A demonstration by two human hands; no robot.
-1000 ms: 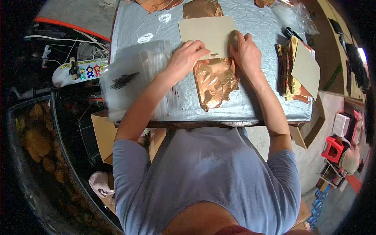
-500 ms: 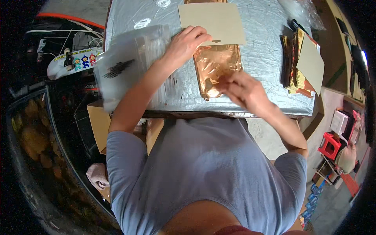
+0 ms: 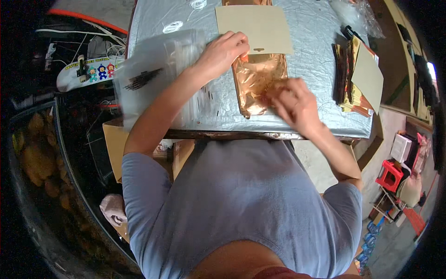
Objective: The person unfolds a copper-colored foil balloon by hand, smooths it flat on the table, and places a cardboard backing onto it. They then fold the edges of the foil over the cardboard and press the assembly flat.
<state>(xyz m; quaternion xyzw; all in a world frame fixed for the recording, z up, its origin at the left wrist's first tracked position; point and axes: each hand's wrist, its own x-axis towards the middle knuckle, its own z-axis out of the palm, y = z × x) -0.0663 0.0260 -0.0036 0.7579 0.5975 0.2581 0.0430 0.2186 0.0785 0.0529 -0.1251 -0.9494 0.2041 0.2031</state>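
Note:
A shiny copper foil sheet (image 3: 254,76), folded long and narrow, lies on the table below a beige card (image 3: 258,28) with a small slot near its lower edge. The fingers of my left hand (image 3: 226,52) are closed at the card's lower left corner, where it meets the foil's top. My right hand (image 3: 298,106) is curled at the foil's lower right edge, its fingertips smeared by motion against a crumpled bit of foil. More copper foil (image 3: 246,2) shows beyond the card's far edge.
Clear plastic bags (image 3: 162,74) are stacked at the left, over the table edge. At the right stand several foil packs with cards (image 3: 350,74). White cord coils (image 3: 173,26) and clear plastic wrap (image 3: 355,16) lie farther back. A silvery cover (image 3: 311,60) lines the table.
My right hand has shifted slightly up and right along the foil's edge. My left hand stays at the card's corner. The whole view has moved a little.

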